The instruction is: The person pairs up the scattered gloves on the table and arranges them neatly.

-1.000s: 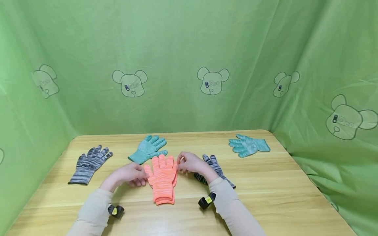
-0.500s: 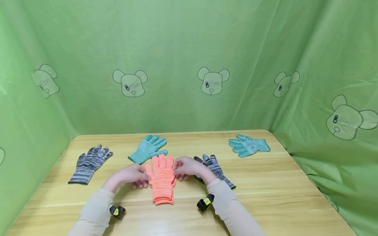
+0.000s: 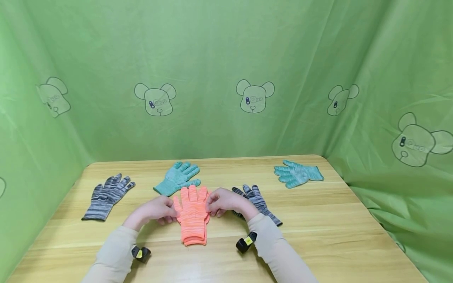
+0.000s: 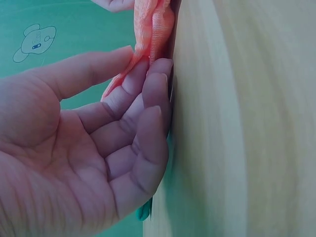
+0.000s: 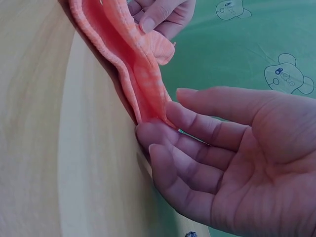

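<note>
Two orange knit gloves (image 3: 192, 216) lie stacked at the table's middle, fingers pointing away and cuffs near. The lower one peeks out along the right side and at the cuff. My left hand (image 3: 161, 210) pinches the left edge by the thumb; in the left wrist view the thumb tip rests on the orange fabric (image 4: 148, 29). At the opposite edge, my right hand (image 3: 224, 201) holds the side with curled fingers. The right wrist view shows the open cuff (image 5: 106, 42) and the fingertips (image 5: 170, 111) at the fabric's edge.
A teal glove (image 3: 177, 179) lies just behind the orange pair, another teal glove (image 3: 299, 174) at the back right. One grey-black striped glove (image 3: 106, 198) is on the left; a second striped glove (image 3: 260, 202) lies partly under the right forearm. Green cloth (image 3: 212, 129) encloses the table.
My right hand has come left and nearer onto the orange gloves' edge, and the gloves have shifted slightly left. The left hand has moved only a little; the other gloves stay put.
</note>
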`<state>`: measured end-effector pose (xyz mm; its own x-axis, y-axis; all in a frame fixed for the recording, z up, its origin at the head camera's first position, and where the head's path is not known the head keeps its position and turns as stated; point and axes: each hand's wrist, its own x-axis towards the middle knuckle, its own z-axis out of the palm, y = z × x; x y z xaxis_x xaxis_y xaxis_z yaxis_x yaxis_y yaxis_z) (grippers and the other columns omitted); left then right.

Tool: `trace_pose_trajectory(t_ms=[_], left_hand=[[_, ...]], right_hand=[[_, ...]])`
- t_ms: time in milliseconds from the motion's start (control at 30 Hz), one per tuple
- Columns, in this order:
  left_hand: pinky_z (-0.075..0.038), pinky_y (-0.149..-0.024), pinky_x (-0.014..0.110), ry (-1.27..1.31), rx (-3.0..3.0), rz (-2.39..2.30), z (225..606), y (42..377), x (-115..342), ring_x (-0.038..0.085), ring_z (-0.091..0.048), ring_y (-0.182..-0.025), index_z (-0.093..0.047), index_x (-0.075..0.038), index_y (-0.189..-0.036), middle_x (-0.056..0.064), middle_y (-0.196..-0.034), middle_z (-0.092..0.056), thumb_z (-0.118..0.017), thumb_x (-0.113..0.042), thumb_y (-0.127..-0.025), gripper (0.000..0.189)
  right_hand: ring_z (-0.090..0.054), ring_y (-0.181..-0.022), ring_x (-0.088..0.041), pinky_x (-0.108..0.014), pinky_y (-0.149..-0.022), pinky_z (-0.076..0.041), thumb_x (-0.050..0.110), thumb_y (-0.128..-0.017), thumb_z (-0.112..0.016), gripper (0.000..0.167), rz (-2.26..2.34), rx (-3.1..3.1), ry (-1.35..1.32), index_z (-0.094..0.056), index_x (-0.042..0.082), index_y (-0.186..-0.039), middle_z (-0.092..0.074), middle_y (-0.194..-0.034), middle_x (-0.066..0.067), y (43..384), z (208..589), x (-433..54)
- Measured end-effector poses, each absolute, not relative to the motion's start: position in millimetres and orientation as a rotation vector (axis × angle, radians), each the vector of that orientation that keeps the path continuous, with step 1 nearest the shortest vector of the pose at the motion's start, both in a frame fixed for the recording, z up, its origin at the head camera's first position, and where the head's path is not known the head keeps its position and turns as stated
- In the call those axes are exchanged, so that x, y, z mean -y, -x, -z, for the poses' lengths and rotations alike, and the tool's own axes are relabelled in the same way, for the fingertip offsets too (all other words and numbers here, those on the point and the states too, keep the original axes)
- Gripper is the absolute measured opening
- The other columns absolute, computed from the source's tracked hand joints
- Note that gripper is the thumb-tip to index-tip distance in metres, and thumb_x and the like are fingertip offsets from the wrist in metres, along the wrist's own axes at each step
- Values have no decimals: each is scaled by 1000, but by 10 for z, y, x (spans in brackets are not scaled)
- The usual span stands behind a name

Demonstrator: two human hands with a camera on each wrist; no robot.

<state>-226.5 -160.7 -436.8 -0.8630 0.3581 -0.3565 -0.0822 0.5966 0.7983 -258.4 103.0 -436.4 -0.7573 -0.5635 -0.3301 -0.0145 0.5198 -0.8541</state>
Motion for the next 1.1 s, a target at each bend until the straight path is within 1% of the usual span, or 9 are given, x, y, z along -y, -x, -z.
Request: trace_pose_trajectory(t_ms=[133, 267, 367, 433, 567, 667, 867, 1100], left_hand=[[-50, -57, 26, -229, -2356, -1186, 4366, 2272, 1611, 13, -57, -63, -63, -5, -74, 3, -68, -62, -69, -13, -84, 14], [-49, -57, 25, -231, -2368, -1174, 4349, 2267, 1607, 12, -55, -62, -59, -9, -68, 1, -64, -59, -71, -13, -82, 19], [-49, -57, 25, -229, -2372, -1166, 4342, 2262, 1599, 12, -54, -62, -58, -11, -67, 0, -63, -58, -72, -13, -82, 21], [-48, -57, 25, -233, -2365, -1171, 4340, 2259, 1598, 12, -53, -62, -58, -10, -68, 0, -63, -57, -72, -13, -82, 21], [-47, -56, 25, -266, -2323, -1203, 4343, 2262, 1604, 12, -54, -63, -61, -8, -76, -1, -66, -58, -70, -15, -85, 15], [-46, -56, 25, -284, -2298, -1224, 4351, 2272, 1611, 12, -55, -63, -62, -6, -79, -1, -67, -59, -68, -17, -87, 15], [-45, -55, 25, -289, -2310, -1224, 4370, 2290, 1621, 12, -53, -62, -63, -4, -75, -1, -65, -58, -66, -18, -89, 20], [-45, -56, 24, -286, -2359, -1199, 4369, 2297, 1625, 11, -52, -61, -61, -5, -69, -1, -62, -57, -67, -15, -87, 22]], right_hand=[[-63, -69, -15, -29, -65, -57, 9, -87, -68, 9, 1210, -2163, 479, -68, 0, -91, -68, -77, -9, 2593, 4373, -1036], [-63, -69, -15, -29, -65, -57, 8, -85, -68, 10, 1206, -2155, 495, -68, 0, -92, -68, -79, -10, 2597, 4372, -1035], [-63, -69, -16, -30, -65, -57, 8, -85, -68, 10, 1197, -2155, 506, -68, 0, -91, -68, -79, -10, 2600, 4379, -1035], [-63, -69, -15, -30, -65, -58, 9, -86, -68, 10, 1188, -2153, 512, -68, 1, -91, -68, -79, -9, 2601, 4386, -1037], [-64, -69, -15, -30, -66, -58, 9, -86, -68, 10, 1189, -2133, 532, -67, 2, -94, -68, -79, -6, 2602, 4392, -1044], [-64, -70, -15, -30, -65, -57, 9, -87, -67, 11, 1197, -2103, 547, -66, 3, -96, -67, -79, -4, 2605, 4390, -1055], [-61, -70, -13, -26, -64, -55, 8, -86, -68, 11, 1194, -2080, 537, -70, 3, -95, -68, -80, -3, 2614, 4377, -1073], [-60, -68, -12, -25, -67, -55, 9, -84, -71, 11, 1155, -2110, 541, -72, 0, -91, -70, -82, -3, 2608, 4368, -1079]])
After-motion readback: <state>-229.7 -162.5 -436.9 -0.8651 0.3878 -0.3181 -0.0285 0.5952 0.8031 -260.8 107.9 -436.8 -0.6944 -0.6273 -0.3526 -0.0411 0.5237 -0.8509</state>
